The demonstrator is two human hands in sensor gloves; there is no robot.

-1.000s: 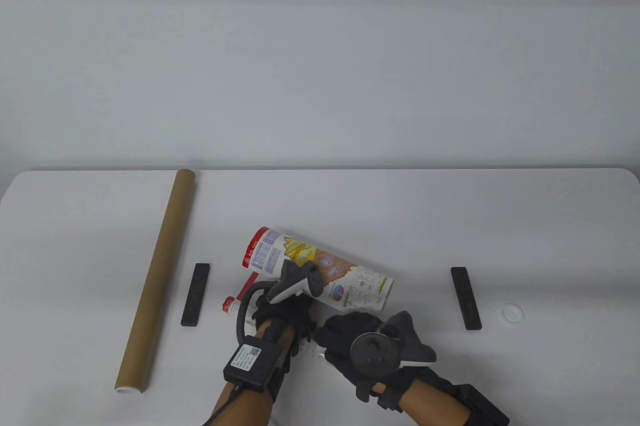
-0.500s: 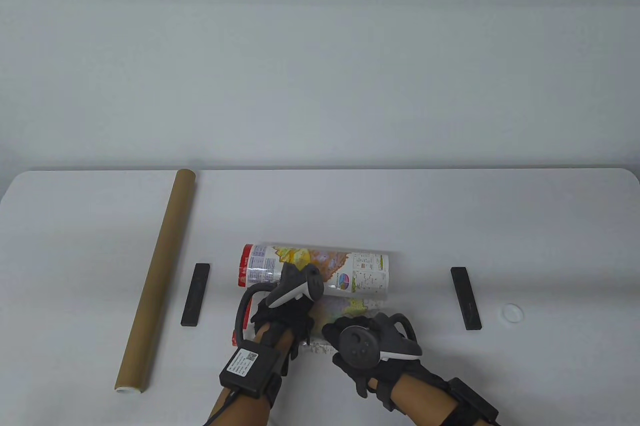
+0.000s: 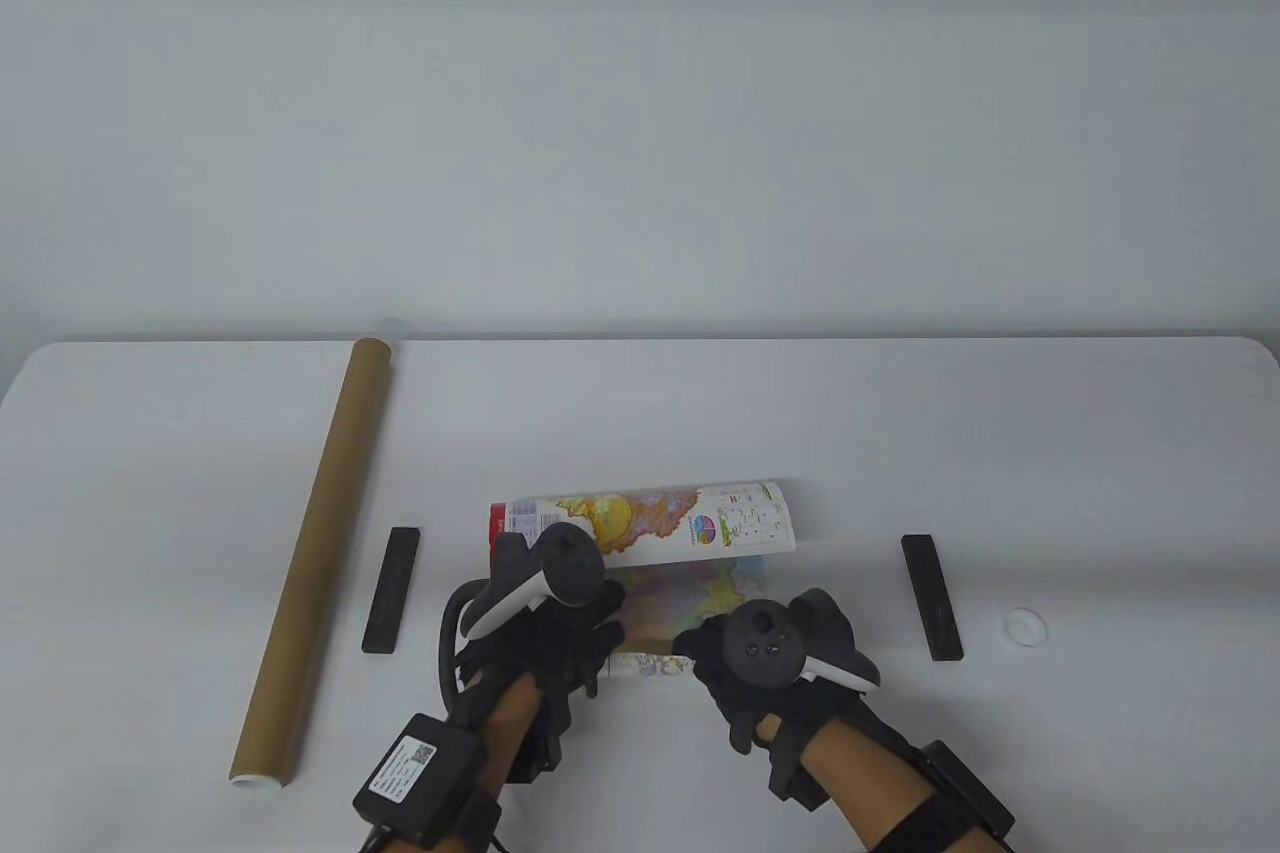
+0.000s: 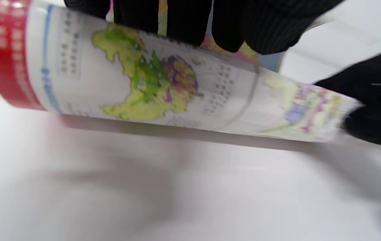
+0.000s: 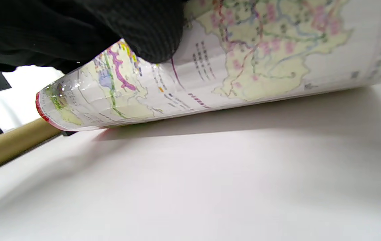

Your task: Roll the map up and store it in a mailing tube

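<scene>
1. Map [image 3: 650,523] mid-table, near front edge, lying crosswise: far part curled into a loose roll, near part flat on table [image 3: 900,433] under both hands.
2. Red band at roll's left end, legend w/ pie chart at right end; right end sits a touch farther back than left.
3. Left hand [image 3: 555,638] palm-down on map's left half, fingers spread over the flat sheet, tips at foot of the roll.
4. Left wrist view: gloved fingers [image 4: 180,20] draped over top of the roll [image 4: 150,80], pressing on it; red band at left of that view. Blurry, so exact grip unclear.
5. Right hand [image 3: 750,683] on map's near right part, fingers bent down onto the paper.
6. Right wrist view: fingertip [image 5: 150,36] pressed on curved surface of map [image 5: 244,67]; roll's red-rimmed open end toward left of that view, tube [image 5: 13,144] behind it.
7. Mailing tube [image 3: 318,558] well left of map, lying lengthwise front-to-back, pale cap end toward front edge. Not touched by either hand.
8. Black bar [image 3: 390,591] btwn tube and map, flat on table.
9. 2nd black bar [image 3: 931,597] right of map, apart from it.
10. Small clear round disc [image 3: 1025,626] just right of that bar.
</scene>
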